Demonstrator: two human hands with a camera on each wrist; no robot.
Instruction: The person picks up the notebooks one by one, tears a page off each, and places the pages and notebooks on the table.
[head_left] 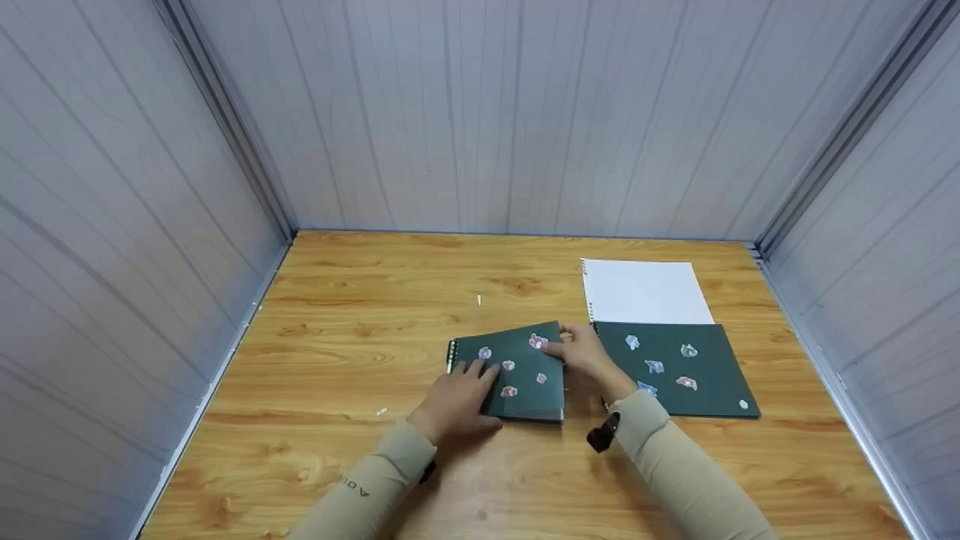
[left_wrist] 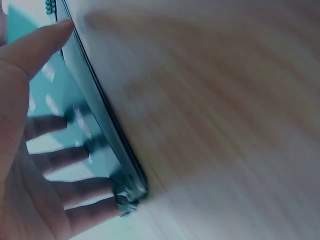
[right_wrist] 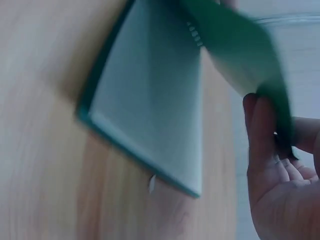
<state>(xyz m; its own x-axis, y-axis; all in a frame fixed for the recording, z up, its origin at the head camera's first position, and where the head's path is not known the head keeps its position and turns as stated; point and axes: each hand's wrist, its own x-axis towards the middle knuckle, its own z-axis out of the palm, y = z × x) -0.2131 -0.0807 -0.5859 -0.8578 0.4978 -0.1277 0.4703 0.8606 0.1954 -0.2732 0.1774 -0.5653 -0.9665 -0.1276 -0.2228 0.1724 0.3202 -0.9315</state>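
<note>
A dark green spiral-bound notebook (head_left: 525,367) with several small stickers lies on the table, its coil at the left. My left hand (head_left: 461,397) rests on the left part of its cover with fingers extended; in the left wrist view, the thumb reaches the notebook's near edge. My right hand (head_left: 589,352) pinches the upper right corner of the cover between thumb and fingers. In the right wrist view, the green cover (right_wrist: 230,40) is bent up away from the pale pages (right_wrist: 150,95), and my right fingers (right_wrist: 262,125) grip its edge.
To the right, another stickered green notebook cover (head_left: 675,367) lies flat, with a white holed page (head_left: 645,289) behind it. Small white scraps (head_left: 479,300) lie on the wooden table (head_left: 345,337). Pale panel walls (head_left: 487,112) enclose the table at the back and both sides.
</note>
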